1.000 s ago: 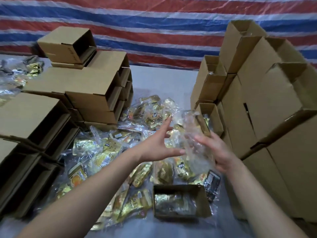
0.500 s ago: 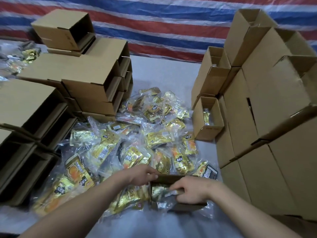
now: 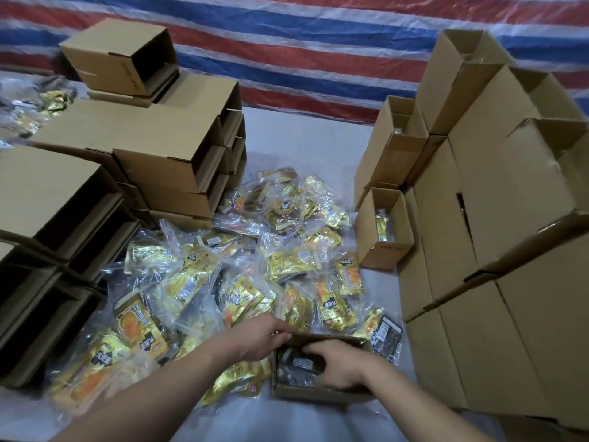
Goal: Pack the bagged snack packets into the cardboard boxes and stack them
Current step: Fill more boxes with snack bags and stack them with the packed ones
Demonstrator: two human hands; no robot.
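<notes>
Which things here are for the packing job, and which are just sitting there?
For the job:
- open box being filled
- left hand on its rim
- right hand pressing inside it
- pile of bagged snack packets
- empty boxes stacked on the left
- boxes stacked on the right

Just there:
- striped tarp
- grey table

Right hand [image 3: 339, 365] inside the open box [image 3: 318, 395], pressing a bagged packet [image 3: 299, 366] down. Left hand [image 3: 259, 338] grips the box's left rim. Loose packets [image 3: 248, 275] piled just behind on the tabletop [image 3: 306, 145].

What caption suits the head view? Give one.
Both hands press bagged snacks into an open box.
</notes>
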